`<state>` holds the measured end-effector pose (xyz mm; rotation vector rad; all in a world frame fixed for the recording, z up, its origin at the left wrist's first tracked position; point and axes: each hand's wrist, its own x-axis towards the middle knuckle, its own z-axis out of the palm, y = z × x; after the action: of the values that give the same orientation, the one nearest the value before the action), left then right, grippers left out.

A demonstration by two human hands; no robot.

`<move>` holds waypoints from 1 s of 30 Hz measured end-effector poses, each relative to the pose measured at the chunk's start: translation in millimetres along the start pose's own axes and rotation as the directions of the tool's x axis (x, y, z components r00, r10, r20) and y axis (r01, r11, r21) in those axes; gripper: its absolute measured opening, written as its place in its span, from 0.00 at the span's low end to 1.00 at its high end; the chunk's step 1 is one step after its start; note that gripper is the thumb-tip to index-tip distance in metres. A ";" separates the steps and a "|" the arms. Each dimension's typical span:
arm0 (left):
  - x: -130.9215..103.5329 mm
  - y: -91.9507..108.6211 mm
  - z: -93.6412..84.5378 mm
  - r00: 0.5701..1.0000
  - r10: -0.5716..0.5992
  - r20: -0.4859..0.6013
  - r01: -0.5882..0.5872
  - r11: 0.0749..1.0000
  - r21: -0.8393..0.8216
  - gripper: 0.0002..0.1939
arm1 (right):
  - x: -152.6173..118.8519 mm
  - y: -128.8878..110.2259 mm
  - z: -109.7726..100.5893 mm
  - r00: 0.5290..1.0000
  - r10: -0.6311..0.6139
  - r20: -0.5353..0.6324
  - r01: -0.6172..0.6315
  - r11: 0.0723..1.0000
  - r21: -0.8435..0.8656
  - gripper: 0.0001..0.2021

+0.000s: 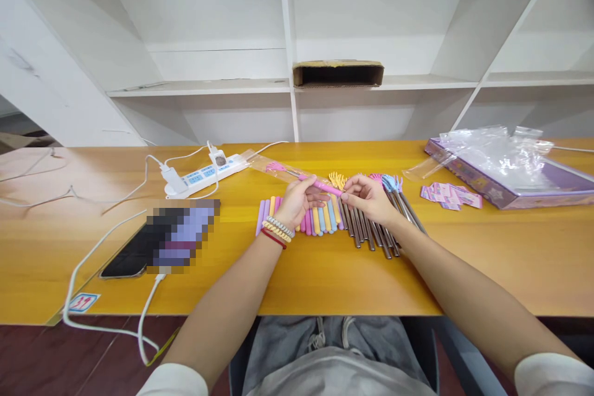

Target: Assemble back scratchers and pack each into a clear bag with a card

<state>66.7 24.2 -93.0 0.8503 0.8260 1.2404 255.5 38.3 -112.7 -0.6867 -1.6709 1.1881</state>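
A pink back scratcher point(325, 186) with a metal shaft and a small hand-shaped head lies slanted inside a long clear plastic sleeve point(253, 161). My left hand point(299, 203) is closed around its handle, with the thumb on top. At the handle's right end, the fingers of my right hand point(369, 199) pinch together; whether they grip the sleeve's edge too, I cannot tell. Below my hands, pastel handles point(320, 221) lie side by side in a row. Metal back scratcher rods point(385, 241) with yellow, pink and blue heads lie beside them, partly hidden by my right hand.
A purple box tray point(538, 201) holding clear plastic sleeves point(492, 158) stands at right, beside small pink printed cards point(450, 196). A power strip point(204, 178) with white cables and a phone point(134, 250) lie at left. White shelves behind hold a cardboard box point(338, 65).
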 end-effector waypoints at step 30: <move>-11.2 -14.0 3.9 0.958 -0.106 0.268 -0.039 0.874 0.484 0.20 | -6.3 -3.0 8.4 0.797 -0.559 0.228 0.485 0.368 -0.793 0.14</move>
<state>74.8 11.1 -102.9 1.3830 0.9235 0.8522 250.6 28.6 -113.0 -0.6314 -2.1335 -0.1894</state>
